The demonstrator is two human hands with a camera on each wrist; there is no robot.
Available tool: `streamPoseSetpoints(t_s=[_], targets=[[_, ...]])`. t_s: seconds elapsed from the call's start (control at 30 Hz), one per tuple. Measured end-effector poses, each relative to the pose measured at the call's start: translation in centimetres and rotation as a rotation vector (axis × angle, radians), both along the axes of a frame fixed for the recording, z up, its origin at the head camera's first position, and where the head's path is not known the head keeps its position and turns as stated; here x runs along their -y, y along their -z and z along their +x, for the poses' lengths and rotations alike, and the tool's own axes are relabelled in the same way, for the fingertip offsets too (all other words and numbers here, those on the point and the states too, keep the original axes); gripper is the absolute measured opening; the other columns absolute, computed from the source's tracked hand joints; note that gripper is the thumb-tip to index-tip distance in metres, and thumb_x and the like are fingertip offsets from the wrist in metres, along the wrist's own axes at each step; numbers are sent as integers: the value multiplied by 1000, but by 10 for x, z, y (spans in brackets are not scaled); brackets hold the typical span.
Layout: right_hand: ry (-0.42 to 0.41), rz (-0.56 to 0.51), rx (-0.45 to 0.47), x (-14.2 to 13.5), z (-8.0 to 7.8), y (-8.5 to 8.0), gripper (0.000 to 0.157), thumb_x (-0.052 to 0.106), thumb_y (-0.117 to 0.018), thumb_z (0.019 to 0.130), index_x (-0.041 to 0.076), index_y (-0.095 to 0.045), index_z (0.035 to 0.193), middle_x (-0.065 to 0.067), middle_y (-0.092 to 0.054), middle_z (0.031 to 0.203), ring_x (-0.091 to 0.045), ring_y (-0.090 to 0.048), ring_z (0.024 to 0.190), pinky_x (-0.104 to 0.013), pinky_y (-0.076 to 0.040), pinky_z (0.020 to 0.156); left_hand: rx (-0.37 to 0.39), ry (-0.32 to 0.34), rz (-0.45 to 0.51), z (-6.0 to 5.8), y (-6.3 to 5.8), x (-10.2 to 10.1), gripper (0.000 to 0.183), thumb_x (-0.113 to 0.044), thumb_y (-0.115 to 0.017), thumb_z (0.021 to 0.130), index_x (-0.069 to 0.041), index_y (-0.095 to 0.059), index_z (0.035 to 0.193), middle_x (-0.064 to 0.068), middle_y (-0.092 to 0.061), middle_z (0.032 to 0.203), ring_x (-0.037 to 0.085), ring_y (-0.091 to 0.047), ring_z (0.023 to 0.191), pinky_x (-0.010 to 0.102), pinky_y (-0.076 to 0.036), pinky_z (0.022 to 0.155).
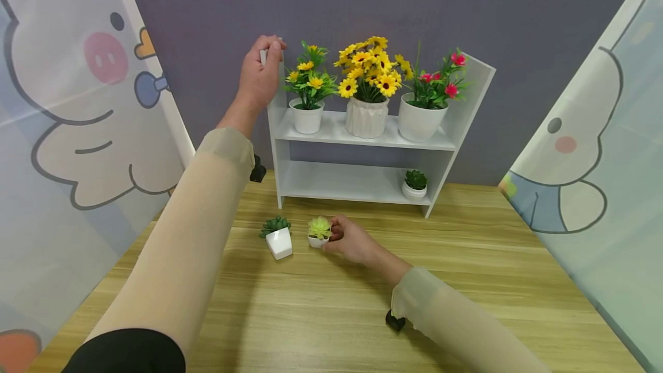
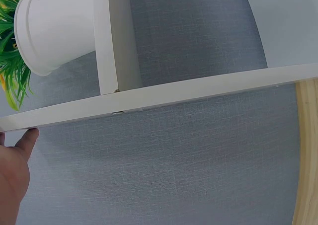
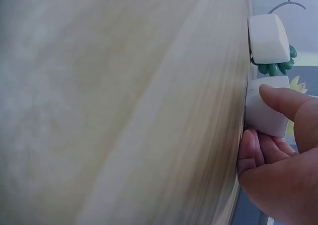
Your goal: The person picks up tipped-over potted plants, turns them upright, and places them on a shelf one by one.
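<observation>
My left hand (image 1: 263, 71) grips the top of the left side panel of a white two-tier shelf (image 1: 362, 180). In the left wrist view, its thumb (image 2: 28, 141) lies against the panel's edge. My right hand (image 1: 354, 240) holds a small white pot with a light green succulent (image 1: 319, 228), which stands upright on the table. The right wrist view shows the thumb on the side of this white pot (image 3: 266, 106) and the other fingers curled beside it. Left of it, a dark green succulent in a white pot (image 1: 279, 243) lies tipped over on the table.
Along the upper shelf stand a yellow-flowered plant (image 1: 308, 117), sunflowers in a ribbed pot (image 1: 366, 118) and a pink-flowered plant (image 1: 422, 121). A small dark succulent (image 1: 415, 184) sits at the lower shelf's right end. Cartoon-printed panels flank the wooden table (image 1: 321, 315).
</observation>
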State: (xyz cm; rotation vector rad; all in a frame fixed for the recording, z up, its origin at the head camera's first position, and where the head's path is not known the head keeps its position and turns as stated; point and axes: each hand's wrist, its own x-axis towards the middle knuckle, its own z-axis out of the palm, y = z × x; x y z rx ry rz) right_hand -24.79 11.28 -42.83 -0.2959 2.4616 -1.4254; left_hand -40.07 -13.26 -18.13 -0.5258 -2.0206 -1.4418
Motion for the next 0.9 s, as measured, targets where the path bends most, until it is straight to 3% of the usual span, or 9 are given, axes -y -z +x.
streamPoseSetpoints(t_s=[0.27,0.47,0.6,0.8,0.9], targets=[[18,3,-11,0,-1,1,60,14,-92,89,3,-60,139,-16,-65,137,-26,-67,119,-42,-59,99,10,6,1,-1,1,0,31,-38,-43,118,-13,-58,105,6,-62,152,4,-43,156,26,-36,126],[21,10,-35,-2,1,1,55,16,-90,92,3,-61,137,-14,-65,132,-26,-66,117,-39,-59,93,10,10,-1,-2,1,1,33,-38,-43,118,-11,-58,107,7,-61,152,2,-41,158,25,-34,128],[22,-14,-59,-7,0,2,57,16,-86,96,0,-59,144,-17,-66,137,-28,-67,119,-36,-59,93,16,13,6,-3,1,1,32,-39,-43,118,-14,-58,105,7,-61,152,2,-42,158,26,-35,128],[37,-97,-60,-21,-5,-2,61,14,-78,102,2,-52,156,-21,-58,152,-23,-71,101,-30,-56,70,15,10,5,-3,1,0,35,-39,-43,118,-9,-58,108,6,-61,154,1,-41,158,25,-33,129],[58,-146,-60,-27,-9,-5,62,12,-75,104,3,-49,160,-23,-53,155,-18,-73,88,-29,-56,68,17,5,0,-3,1,0,37,-39,-43,118,-7,-58,111,5,-61,154,2,-42,158,26,-34,128]])
